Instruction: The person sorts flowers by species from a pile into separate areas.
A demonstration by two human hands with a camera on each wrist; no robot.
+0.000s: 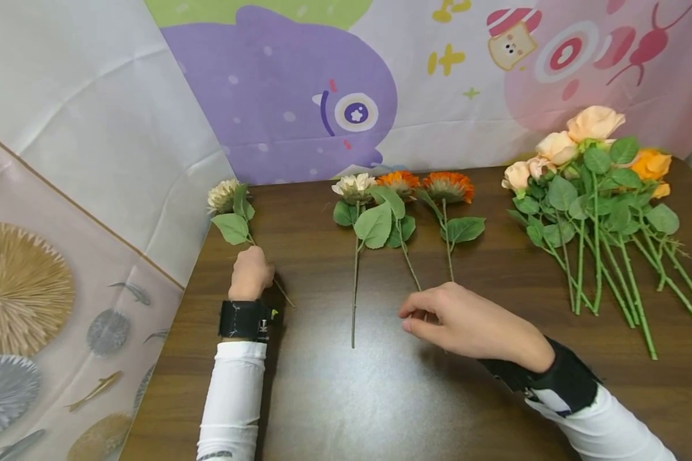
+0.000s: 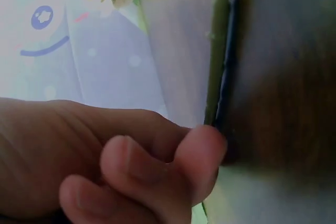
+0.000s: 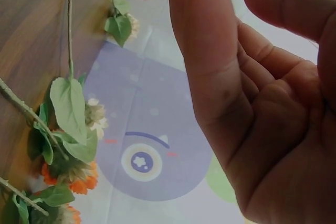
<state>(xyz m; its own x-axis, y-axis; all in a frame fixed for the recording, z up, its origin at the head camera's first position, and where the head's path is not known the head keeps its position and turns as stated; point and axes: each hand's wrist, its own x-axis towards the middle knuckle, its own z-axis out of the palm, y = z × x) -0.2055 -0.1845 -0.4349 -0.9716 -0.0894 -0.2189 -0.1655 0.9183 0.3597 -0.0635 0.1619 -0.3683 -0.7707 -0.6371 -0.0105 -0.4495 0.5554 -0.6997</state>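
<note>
At the table's left side my left hand (image 1: pixel 251 274) pinches the stem (image 2: pixel 218 51) of a cream-white flower (image 1: pixel 225 196), whose head points to the back wall. Thumb and fingertip meet on that stem in the left wrist view. Over the middle of the table hovers my right hand (image 1: pixel 467 320), fingers loosely bent; the right wrist view shows nothing between them. It hides the lower stems of two orange flowers (image 1: pixel 402 182) lying beyond it. Left of these lies a second cream-white flower (image 1: pixel 354 186), its stem (image 1: pixel 354 288) fully visible.
A pile of peach roses (image 1: pixel 596 123) with an orange rose (image 1: pixel 650 164) lies on the right of the brown table (image 1: pixel 334 410), green stems toward the front. A printed cloth (image 1: pixel 288 96) hangs along the back edge; another patterned cloth (image 1: pixel 92 269) borders the left side.
</note>
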